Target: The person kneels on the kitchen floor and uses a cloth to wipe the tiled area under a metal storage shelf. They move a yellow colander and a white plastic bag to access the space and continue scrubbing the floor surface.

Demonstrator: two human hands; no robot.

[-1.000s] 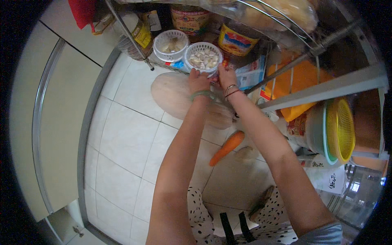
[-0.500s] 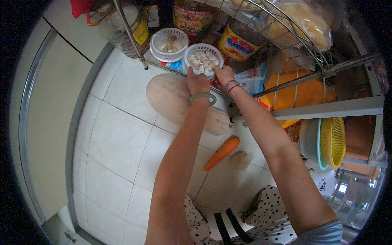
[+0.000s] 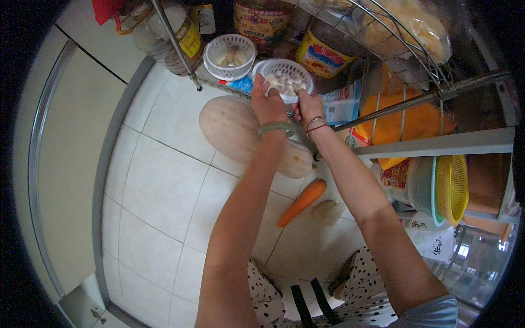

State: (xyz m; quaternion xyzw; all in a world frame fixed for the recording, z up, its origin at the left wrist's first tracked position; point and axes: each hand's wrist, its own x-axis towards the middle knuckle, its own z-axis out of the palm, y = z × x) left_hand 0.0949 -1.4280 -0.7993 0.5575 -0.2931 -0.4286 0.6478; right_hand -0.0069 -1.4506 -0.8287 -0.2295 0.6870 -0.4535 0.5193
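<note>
Standing at the far left, a cream cabinet door (image 3: 49, 180) borders the white tiled floor (image 3: 158, 180). Next comes a clear plastic jug (image 3: 175, 49) with a yellow label, then a round white tub (image 3: 224, 70) with slotted sides, pale-brown pieces inside it. Below the tub, a pale tan squash (image 3: 229, 128) lies on the floor, its long axis running from upper left to lower right, the broad end at upper left and the forearm crossing over it.

The left hand (image 3: 270, 106) is at the near left side of a white perforated basket (image 3: 298, 71); its fingers are slightly spread, and whether they grip the basket I cannot tell. The basket sits at the front edge of the wire rack, holding pale garlic cloves. It is round, without a clear long axis, its open mouth pointing upward. Under the forearms, a carrot (image 3: 302, 202) slants on the floor, thick end upper right, tip lower left. The right hand (image 3: 310, 105) has its fingers closed on the basket's near right rim. Farther right are an orange bag (image 3: 394, 120) and a yellow colander (image 3: 455, 183).
</note>
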